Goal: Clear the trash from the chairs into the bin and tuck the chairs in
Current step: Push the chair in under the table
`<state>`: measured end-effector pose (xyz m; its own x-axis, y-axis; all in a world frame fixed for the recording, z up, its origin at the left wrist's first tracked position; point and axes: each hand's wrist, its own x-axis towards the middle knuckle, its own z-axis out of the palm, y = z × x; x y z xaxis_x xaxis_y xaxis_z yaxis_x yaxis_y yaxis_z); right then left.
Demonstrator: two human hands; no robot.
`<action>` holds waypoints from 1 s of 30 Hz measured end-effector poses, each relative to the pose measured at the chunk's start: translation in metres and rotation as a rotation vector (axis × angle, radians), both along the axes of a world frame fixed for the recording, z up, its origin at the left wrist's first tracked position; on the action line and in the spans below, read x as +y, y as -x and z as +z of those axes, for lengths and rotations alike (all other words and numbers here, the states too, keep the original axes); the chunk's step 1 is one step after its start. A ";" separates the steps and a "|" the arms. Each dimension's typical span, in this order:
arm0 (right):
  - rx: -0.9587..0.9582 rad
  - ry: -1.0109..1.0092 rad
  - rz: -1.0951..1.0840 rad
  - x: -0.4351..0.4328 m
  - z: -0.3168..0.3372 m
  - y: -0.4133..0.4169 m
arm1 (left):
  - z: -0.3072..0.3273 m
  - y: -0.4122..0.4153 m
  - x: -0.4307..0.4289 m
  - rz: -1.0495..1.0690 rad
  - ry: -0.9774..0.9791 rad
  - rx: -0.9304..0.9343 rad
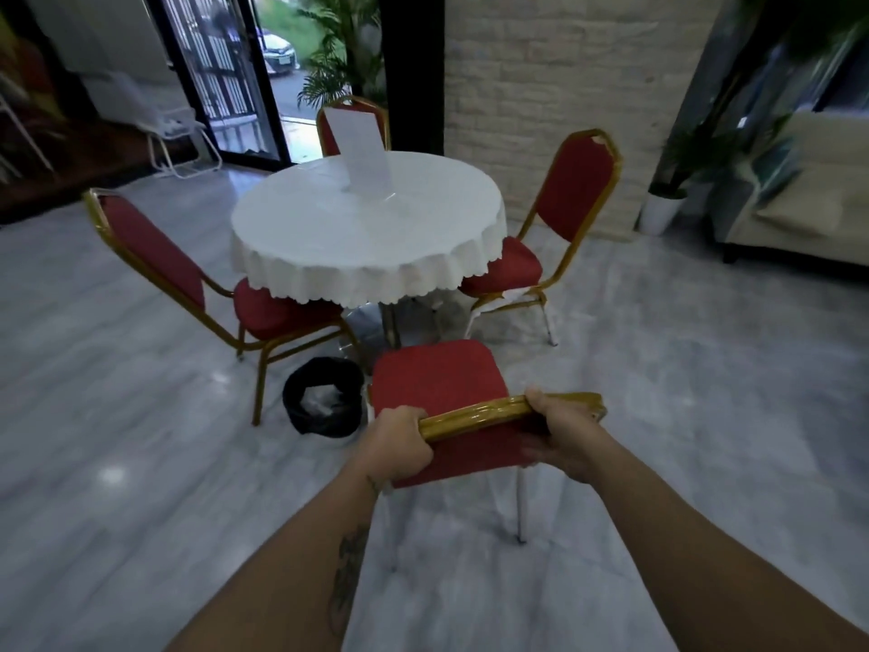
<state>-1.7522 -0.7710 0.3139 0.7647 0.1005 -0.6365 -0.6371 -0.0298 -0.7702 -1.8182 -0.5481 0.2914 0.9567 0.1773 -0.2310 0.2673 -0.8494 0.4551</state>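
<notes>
A red chair with a gold frame (435, 378) stands right in front of me, its seat bare and a short way out from the round table (367, 228). My left hand (399, 444) and my right hand (562, 430) both grip the gold top rail of its back. A black bin (323, 397) with pale trash inside sits on the floor just left of this chair. Three more red chairs stand around the table: one on the left (155, 256), one on the right (573, 190), one at the far side (352, 120). The left and right seats sit partly under the tablecloth.
A white sign stand (359, 148) rests on the white tablecloth. A white folding chair (174, 129) stands by the glass door at back left. A potted plant in a white pot (660, 209) and a pale sofa (809, 204) are at right. Glossy grey floor surrounds the table.
</notes>
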 end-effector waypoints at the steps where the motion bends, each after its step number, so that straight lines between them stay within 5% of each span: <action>1: -0.006 0.019 0.026 -0.002 0.003 -0.008 | -0.001 -0.009 -0.002 0.003 -0.014 0.002; 3: -0.077 0.160 0.077 -0.009 0.011 -0.017 | 0.000 -0.024 -0.004 0.015 -0.037 0.005; 7: -0.557 0.871 0.240 -0.028 0.011 -0.037 | 0.000 -0.059 -0.006 0.036 -0.065 0.008; 12: -0.833 1.165 0.644 -0.032 0.006 -0.084 | -0.002 -0.100 -0.012 0.037 -0.083 -0.011; 30: -1.182 1.128 1.002 0.006 -0.011 -0.223 | 0.011 -0.178 0.016 0.106 -0.092 0.140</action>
<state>-1.5293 -0.7652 0.3026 0.7264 0.6871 0.0129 0.6848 -0.7221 -0.0985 -1.6403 -0.5324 0.3025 0.8913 0.3017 -0.3384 0.4124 -0.8495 0.3289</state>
